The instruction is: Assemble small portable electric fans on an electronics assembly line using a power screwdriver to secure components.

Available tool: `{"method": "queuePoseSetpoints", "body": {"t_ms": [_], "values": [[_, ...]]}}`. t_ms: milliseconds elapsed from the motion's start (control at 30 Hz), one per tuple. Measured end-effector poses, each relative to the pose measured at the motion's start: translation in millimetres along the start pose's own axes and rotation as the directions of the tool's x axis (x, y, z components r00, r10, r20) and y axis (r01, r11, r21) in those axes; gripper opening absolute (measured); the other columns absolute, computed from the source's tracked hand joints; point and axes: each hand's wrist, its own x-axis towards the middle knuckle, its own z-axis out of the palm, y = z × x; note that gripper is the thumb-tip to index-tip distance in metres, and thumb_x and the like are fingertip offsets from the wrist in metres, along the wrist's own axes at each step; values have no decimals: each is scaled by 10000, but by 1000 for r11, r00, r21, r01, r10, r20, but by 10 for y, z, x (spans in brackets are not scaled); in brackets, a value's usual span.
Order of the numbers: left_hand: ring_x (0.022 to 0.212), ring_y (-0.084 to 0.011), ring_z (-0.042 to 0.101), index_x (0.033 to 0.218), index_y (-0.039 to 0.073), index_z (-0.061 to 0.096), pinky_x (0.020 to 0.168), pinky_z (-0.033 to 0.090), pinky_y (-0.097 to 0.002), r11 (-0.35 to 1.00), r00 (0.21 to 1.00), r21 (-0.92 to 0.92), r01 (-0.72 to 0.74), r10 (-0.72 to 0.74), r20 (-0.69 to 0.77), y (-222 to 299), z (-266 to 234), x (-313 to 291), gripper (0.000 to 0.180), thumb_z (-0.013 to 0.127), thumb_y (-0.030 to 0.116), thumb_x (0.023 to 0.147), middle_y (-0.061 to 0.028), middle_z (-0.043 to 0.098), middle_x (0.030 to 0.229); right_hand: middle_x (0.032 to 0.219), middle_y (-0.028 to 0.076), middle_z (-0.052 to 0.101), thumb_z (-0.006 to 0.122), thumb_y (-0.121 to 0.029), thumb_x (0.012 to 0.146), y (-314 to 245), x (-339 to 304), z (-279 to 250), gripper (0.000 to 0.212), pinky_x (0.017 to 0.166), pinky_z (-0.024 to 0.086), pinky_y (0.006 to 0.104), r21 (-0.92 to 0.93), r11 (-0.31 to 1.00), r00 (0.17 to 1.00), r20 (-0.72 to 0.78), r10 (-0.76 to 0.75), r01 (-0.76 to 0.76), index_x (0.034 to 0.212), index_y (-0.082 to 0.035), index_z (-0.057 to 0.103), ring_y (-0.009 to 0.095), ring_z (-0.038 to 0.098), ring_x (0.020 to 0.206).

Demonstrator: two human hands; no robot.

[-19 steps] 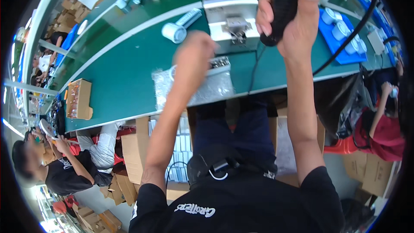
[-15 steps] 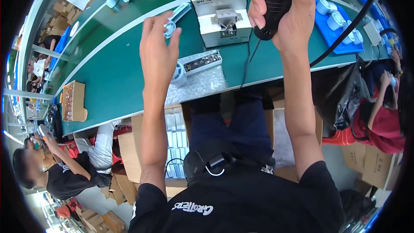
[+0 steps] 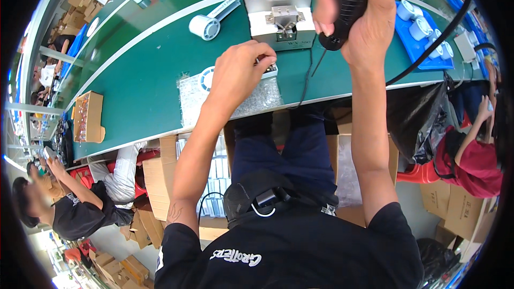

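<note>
Okay, L to R: carton (image 3: 89,118) and pale-blue fan (image 3: 205,27) sit on our green bench (image 3: 140,83). Round-headed unit (image 3: 207,79) is on clear wrap (image 3: 188,106); our L grip (image 3: 235,72) covers its middle, fingertips at its R end; we can't tell if they're pinching. Silver machine (image 3: 281,18) behind; R grip (image 3: 368,37) is wrapped round blk driver (image 3: 353,0); blue tray (image 3: 420,62) far R.
</note>
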Motion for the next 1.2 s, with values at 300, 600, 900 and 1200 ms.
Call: {"method": "queuePoseSetpoints", "body": {"t_ms": [300, 600, 900, 1200], "values": [[823, -289, 659, 946, 31, 539, 701, 555, -393, 836, 940, 459, -300, 341, -6, -37, 109, -63, 216, 701, 173, 951, -106, 579, 928, 682, 36, 508, 385, -797, 1004, -206, -91, 286, 920, 511, 443, 272, -700, 538, 876, -448, 180, -469, 1405, 22, 504, 112, 488, 498], [905, -281, 731, 1126, 83, 663, 693, 571, -389, 949, 828, 316, -12, 187, -529, -268, -1053, 104, 236, 750, 218, 953, -72, 718, 1020, 679, 35, 506, 390, -786, 1010, -244, -68, 397, 932, 500, 437, 271, -726, 499, 869, -479, 127, -473, 1426, 43, 481, 108, 488, 498], [1399, -470, 484, 1473, -111, 431, 1129, 422, -555, 636, 848, 561, 529, -397, -350, -2479, -1085, -285, 881, 582, 616, 999, -331, 487, 1501, 782, 72, 570, 442, -592, 1082, -384, -303, 380, 758, 567, 456, 286, -725, 410, 832, -504, 233, -554, 1431, 80, 476, 135, 547, 614], [1585, -382, 259, 1583, 151, 476, 1226, 125, -705, 873, 938, 346, 345, -331, -99, -2870, -847, 647, 848, 484, 745, 979, -237, 316, 1687, 770, 45, 593, 529, -276, 1117, -447, -1374, 71, 336, 641, 453, 258, -575, 210, 609, -775, 171, -791, 1143, 37, 646, 111, 554, 673]]}}
